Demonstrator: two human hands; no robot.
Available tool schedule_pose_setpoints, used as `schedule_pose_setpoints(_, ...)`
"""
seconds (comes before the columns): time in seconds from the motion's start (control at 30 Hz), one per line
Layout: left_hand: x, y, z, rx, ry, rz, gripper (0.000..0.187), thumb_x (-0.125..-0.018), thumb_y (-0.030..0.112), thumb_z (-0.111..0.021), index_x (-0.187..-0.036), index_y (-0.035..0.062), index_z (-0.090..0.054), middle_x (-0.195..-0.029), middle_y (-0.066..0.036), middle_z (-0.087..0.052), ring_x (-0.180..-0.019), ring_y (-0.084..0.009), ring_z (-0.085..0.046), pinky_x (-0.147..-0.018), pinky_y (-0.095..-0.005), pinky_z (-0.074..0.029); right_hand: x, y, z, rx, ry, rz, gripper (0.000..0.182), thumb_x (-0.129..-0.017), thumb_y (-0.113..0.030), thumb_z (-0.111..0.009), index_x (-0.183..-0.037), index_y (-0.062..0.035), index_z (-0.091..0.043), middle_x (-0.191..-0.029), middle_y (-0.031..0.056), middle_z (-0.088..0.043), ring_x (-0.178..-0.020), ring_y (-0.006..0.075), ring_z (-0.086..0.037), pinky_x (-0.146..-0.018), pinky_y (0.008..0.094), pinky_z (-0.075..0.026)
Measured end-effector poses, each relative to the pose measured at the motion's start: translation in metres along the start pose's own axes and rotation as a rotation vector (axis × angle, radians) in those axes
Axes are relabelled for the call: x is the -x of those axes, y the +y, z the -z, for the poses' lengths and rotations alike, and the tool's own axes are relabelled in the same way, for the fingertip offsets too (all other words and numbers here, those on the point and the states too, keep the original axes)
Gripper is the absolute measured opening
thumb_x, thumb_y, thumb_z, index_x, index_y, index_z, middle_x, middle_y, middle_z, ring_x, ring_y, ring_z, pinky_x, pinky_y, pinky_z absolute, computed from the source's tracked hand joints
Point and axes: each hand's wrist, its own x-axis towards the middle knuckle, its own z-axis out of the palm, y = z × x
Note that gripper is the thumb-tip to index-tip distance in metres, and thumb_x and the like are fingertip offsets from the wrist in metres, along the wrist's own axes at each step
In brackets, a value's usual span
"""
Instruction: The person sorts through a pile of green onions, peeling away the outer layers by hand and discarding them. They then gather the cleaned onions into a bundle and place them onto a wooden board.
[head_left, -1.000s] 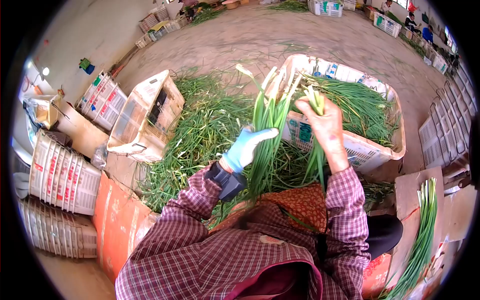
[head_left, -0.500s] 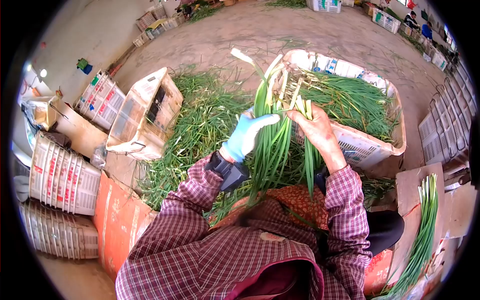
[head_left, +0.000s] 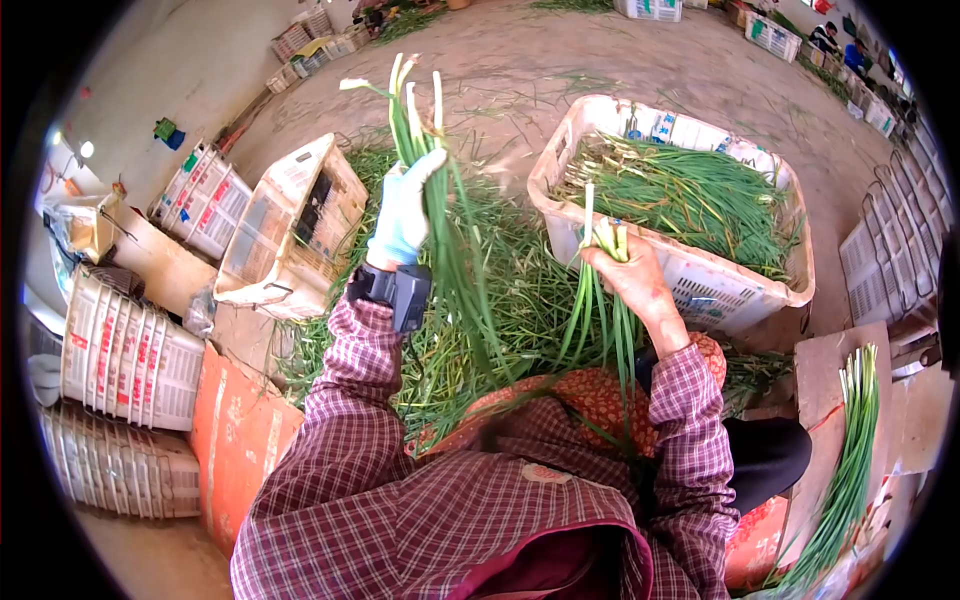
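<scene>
My left hand [head_left: 402,205], in a pale blue glove, is closed round a loose bunch of chives [head_left: 465,270]. Their pale stem ends stick up above the fist and the long green leaves hang down. My bare right hand [head_left: 637,283] pinches a smaller bunch of chives [head_left: 590,315], pale ends up, leaves drooping toward my lap. The two hands are well apart. Just beyond the right hand stands a white plastic crate [head_left: 690,265] with chives [head_left: 690,190] lying in it. Beneath the left hand a heap of loose green leaves [head_left: 500,300] covers the floor.
A neat bundle of chives [head_left: 850,440] lies on a board [head_left: 810,400] at my right. To the left are a tipped crate [head_left: 270,240], stacked crates [head_left: 125,350] and an orange panel [head_left: 235,430]. More crates [head_left: 885,245] stand far right; people [head_left: 840,48] sit in the distance.
My hands have separated. The left has swung left and away from me with its bunch, while the right stays near the crate, keeping the smaller bunch.
</scene>
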Motion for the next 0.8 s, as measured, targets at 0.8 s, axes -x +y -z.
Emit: schedule_pose_setpoints(0.8,0.075,-0.031,-0.069,-0.066,-0.415,0.131,0.023,-0.079,0.015,-0.074,-0.096,0.0002,-0.068,-0.078,-0.003,-0.065,-0.065,-0.0084,-0.059,-0.056,-0.0208,-0.046,-0.008,-0.038,-0.012,0.548,0.337,0.582,0.026,-0.077,-0.019,-0.075,-0.097,-0.0038,-0.066,-0.086,0.0115,-0.067,-0.073,0.0228,-0.066,-0.067,0.0326,-0.053)
